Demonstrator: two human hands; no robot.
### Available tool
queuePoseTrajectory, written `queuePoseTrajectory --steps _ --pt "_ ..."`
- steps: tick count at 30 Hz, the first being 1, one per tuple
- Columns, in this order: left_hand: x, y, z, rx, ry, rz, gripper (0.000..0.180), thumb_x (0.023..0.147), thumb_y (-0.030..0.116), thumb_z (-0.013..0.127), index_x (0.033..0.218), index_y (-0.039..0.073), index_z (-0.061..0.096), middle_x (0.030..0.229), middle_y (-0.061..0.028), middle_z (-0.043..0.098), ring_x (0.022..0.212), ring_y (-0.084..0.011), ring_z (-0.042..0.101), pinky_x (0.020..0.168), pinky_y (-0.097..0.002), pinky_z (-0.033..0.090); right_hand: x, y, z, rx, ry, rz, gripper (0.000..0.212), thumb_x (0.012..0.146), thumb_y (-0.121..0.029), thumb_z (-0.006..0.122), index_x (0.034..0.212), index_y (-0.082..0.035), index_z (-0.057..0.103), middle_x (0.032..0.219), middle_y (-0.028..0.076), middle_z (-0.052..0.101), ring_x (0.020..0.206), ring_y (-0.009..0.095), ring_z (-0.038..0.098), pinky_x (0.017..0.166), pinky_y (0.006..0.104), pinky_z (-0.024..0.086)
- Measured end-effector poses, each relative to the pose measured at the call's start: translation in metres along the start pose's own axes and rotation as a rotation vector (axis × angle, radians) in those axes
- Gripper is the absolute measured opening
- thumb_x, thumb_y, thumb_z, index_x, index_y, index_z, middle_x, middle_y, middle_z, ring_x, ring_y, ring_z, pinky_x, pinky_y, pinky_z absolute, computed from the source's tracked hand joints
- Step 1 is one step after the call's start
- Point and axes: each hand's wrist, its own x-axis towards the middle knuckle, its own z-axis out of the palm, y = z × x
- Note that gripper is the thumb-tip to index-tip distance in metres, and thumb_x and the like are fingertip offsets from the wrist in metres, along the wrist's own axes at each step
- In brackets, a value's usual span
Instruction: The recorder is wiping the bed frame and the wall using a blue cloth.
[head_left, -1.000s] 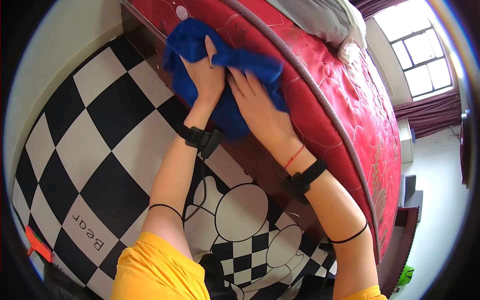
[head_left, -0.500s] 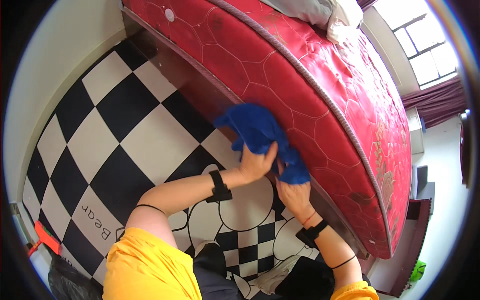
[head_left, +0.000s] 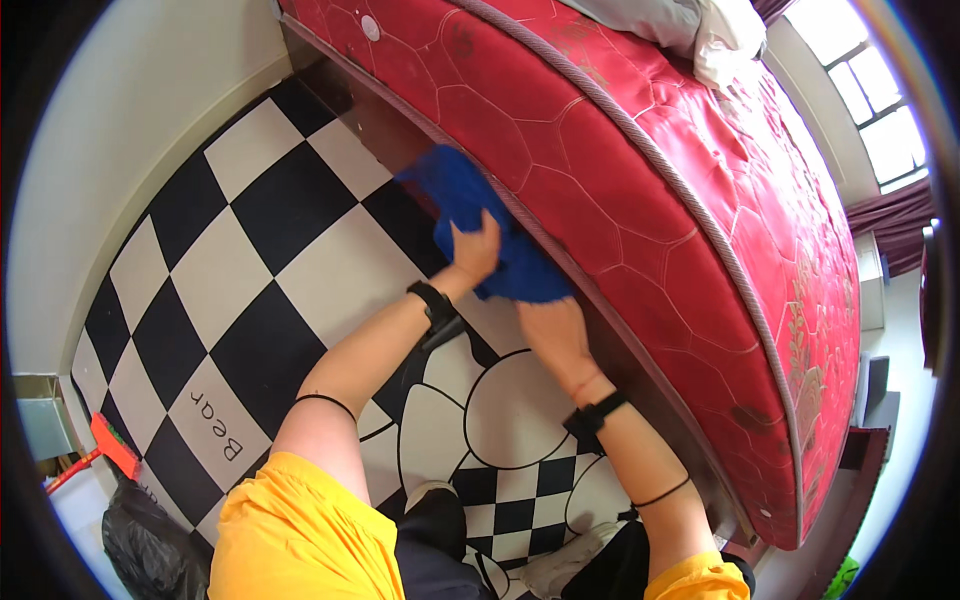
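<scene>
A bunched blue cloth (head_left: 530, 268) lies along the dark wooden side board of the bed frame (head_left: 640, 365), just below the red quilted mattress (head_left: 600, 190). My left hand (head_left: 476, 246) is closed on the cloth's near-left part, its thumb pointing up across the fabric. Lower and to the right, my right hand (head_left: 556, 335) reaches in at the cloth's bottom edge. The cloth covers its fingertips, but the hand appears to grip the fabric. The cloth's far end fans out toward the upper left against the board.
Black and white checked flooring (head_left: 330, 255) with cartoon outlines spreads beside the bed. At the far left are a red-orange broom (head_left: 117, 445) and a black plastic bag (head_left: 150, 540). Light-coloured fabric (head_left: 725, 45) rests on the mattress. A white wall (head_left: 170, 120) bounds the left.
Both hands and the blue cloth have moved up and left along the bed's side board. The cloth is stretched longer, and the whole view has shifted slightly.
</scene>
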Motion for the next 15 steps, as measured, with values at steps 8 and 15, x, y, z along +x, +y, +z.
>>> queuePoseTrajectory --steps 8,15 --pt "0.056 -0.112 0.015 -1.096 0.034 -1.229 0.076 0.101 0.065 0.031 0.136 0.001 0.051 0.123 -0.0115 0.062 0.107 -0.0241 0.060 0.096 -0.0367 0.048 0.075 -0.009 0.049 -0.042 -0.042 -0.044 0.009 0.079 -0.012 0.058 0.074 -0.012 0.066 0.074 0.008 0.066 0.076 0.024 0.066 0.072 0.0363 0.049" --pt "-0.045 -0.072 0.032 -0.259 -0.338 -0.910 0.035 0.101 0.012 0.036 0.130 -0.006 0.045 0.100 -0.0369 0.064 0.102 -0.0470 0.063 0.087 -0.0542 0.048 -0.039 -0.009 0.064 0.084 -0.141 0.045 0.017 0.080 -0.010 0.056 0.090 -0.006 0.069 0.092 0.012 0.069 0.086 0.026 0.066 0.081 0.0384 0.049"
